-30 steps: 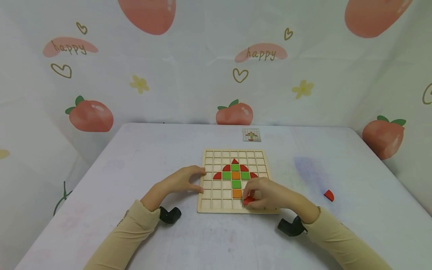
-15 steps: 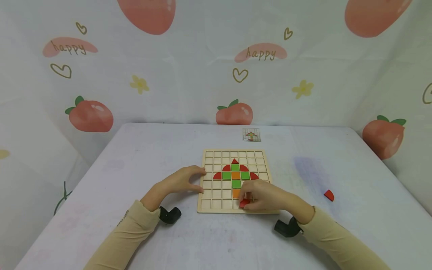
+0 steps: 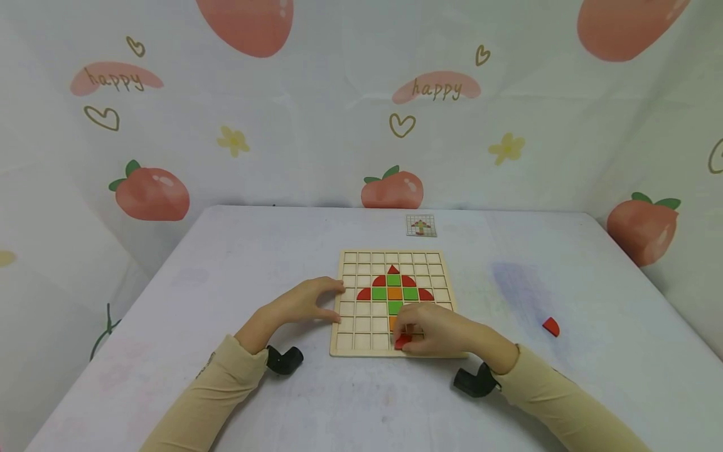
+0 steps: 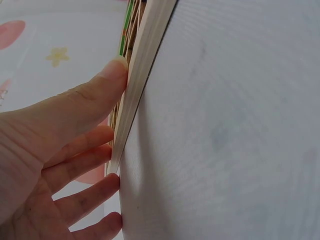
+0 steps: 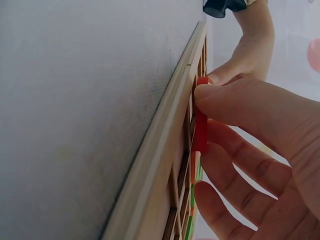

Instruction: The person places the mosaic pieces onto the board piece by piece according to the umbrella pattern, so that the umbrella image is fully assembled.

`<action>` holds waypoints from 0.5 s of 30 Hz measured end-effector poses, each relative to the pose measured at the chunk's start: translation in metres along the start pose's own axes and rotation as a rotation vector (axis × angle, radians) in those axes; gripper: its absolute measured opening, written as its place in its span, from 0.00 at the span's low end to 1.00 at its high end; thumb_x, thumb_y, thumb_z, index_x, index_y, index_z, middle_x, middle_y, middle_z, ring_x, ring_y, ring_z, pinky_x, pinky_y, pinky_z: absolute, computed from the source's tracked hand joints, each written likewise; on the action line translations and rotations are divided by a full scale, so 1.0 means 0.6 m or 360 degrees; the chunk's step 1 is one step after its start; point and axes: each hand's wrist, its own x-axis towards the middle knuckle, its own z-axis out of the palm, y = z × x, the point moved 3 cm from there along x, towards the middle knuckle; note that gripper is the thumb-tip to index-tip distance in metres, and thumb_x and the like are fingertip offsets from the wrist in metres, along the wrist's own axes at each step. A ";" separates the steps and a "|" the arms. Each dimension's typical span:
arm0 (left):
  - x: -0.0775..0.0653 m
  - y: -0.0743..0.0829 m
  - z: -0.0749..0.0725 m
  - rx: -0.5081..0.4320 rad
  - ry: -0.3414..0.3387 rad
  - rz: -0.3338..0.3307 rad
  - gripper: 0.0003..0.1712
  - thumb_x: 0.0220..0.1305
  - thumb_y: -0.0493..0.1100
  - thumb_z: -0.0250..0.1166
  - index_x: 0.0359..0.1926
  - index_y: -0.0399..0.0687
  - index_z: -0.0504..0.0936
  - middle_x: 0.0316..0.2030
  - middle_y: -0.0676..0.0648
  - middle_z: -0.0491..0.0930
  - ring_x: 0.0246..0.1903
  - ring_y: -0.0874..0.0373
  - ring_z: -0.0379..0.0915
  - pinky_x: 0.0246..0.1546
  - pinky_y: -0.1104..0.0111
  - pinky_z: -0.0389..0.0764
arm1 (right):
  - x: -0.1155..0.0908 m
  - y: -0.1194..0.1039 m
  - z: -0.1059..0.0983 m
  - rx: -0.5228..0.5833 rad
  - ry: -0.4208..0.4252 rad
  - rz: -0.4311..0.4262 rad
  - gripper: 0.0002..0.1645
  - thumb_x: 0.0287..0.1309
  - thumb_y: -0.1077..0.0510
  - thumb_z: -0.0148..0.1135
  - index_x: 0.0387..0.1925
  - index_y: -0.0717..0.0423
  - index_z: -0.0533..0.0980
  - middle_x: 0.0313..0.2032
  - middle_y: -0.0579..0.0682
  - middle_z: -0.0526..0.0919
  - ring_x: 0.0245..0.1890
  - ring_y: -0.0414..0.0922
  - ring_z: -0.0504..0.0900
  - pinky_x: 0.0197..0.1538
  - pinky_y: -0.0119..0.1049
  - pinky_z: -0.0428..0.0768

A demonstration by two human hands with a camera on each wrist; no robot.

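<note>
A square wooden grid board (image 3: 347, 341) lies on the table, bearing red, green and orange tiles in an arrow-like pattern. At its left edge rests my left hand (image 3: 299, 300), thumb and fingertips touching the rim; the left wrist view shows the thumb (image 4: 112, 72) against the side and the fingers spread. My right hand (image 3: 437, 326) pinches a red tile (image 5: 201, 117) between thumb and fingers over the front row, just below the orange tile (image 3: 393, 323). That tile is partly covered by the fingers. In the head view, only part of the held red tile (image 3: 403, 341) shows.
A loose red quarter-circle tile (image 3: 551, 326) lies on the table to the right. Behind the board is a small card (image 3: 421, 226) printed with a similar coloured pattern. A patterned curtain (image 3: 316, 113) hangs behind the table.
My right hand has slid left along the board's front row with the red tile, to below the orange tile. My left hand has stayed at the board's edge.
</note>
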 end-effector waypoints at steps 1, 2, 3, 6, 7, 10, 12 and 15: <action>0.000 0.000 0.000 0.0000 -0.0001 -0.0002 0.34 0.52 0.49 0.71 0.57 0.38 0.74 0.62 0.39 0.70 0.64 0.44 0.63 0.66 0.53 0.65 | 0.001 0.001 0.000 -0.0002 0.0001 -0.0009 0.06 0.51 0.60 0.66 0.32 0.46 0.79 0.30 0.37 0.78 0.31 0.35 0.72 0.35 0.22 0.76; 0.000 0.000 0.000 0.0000 -0.0002 -0.0003 0.34 0.52 0.49 0.71 0.57 0.38 0.74 0.62 0.39 0.70 0.64 0.44 0.63 0.66 0.53 0.65 | 0.001 0.001 0.001 -0.0003 0.0004 -0.0027 0.06 0.52 0.61 0.65 0.32 0.46 0.79 0.31 0.38 0.78 0.31 0.35 0.72 0.36 0.22 0.76; 0.000 0.000 0.000 0.0002 -0.0002 -0.0004 0.34 0.52 0.49 0.71 0.57 0.38 0.74 0.62 0.39 0.70 0.64 0.44 0.63 0.66 0.53 0.65 | 0.002 0.002 0.002 -0.0001 0.0005 -0.0038 0.06 0.52 0.61 0.65 0.32 0.46 0.79 0.31 0.38 0.79 0.31 0.34 0.72 0.36 0.22 0.76; 0.000 0.000 0.000 0.0002 -0.0002 -0.0008 0.33 0.52 0.49 0.71 0.57 0.38 0.74 0.62 0.39 0.70 0.65 0.44 0.63 0.66 0.53 0.65 | 0.004 0.003 0.003 -0.0002 0.0010 -0.0073 0.06 0.52 0.62 0.64 0.32 0.47 0.79 0.31 0.39 0.79 0.32 0.33 0.72 0.37 0.22 0.77; 0.000 0.000 0.000 -0.0001 -0.0002 -0.0010 0.33 0.52 0.49 0.71 0.57 0.39 0.74 0.62 0.39 0.70 0.65 0.44 0.62 0.66 0.53 0.65 | 0.004 0.003 0.003 -0.0003 0.0013 -0.0082 0.06 0.52 0.63 0.64 0.32 0.48 0.79 0.31 0.39 0.79 0.32 0.33 0.73 0.37 0.22 0.77; 0.000 -0.001 0.001 0.0002 0.0000 -0.0010 0.33 0.52 0.48 0.71 0.57 0.39 0.74 0.63 0.39 0.69 0.65 0.44 0.62 0.66 0.53 0.65 | 0.005 0.001 0.003 -0.0005 0.0007 -0.0083 0.06 0.52 0.63 0.64 0.32 0.48 0.79 0.31 0.39 0.79 0.32 0.33 0.73 0.38 0.23 0.78; 0.000 -0.001 0.001 -0.0001 0.0000 -0.0010 0.33 0.52 0.48 0.71 0.57 0.39 0.74 0.63 0.39 0.69 0.65 0.44 0.62 0.67 0.53 0.64 | 0.005 0.001 0.004 -0.0004 0.0003 -0.0083 0.07 0.52 0.63 0.64 0.32 0.48 0.79 0.31 0.39 0.79 0.33 0.33 0.73 0.39 0.23 0.78; -0.001 -0.001 0.000 -0.0001 0.0002 -0.0007 0.34 0.52 0.48 0.71 0.57 0.39 0.74 0.63 0.39 0.69 0.65 0.44 0.62 0.66 0.52 0.65 | 0.006 -0.001 0.004 -0.0006 -0.0003 -0.0080 0.07 0.52 0.63 0.64 0.33 0.48 0.79 0.32 0.39 0.79 0.33 0.33 0.74 0.41 0.23 0.78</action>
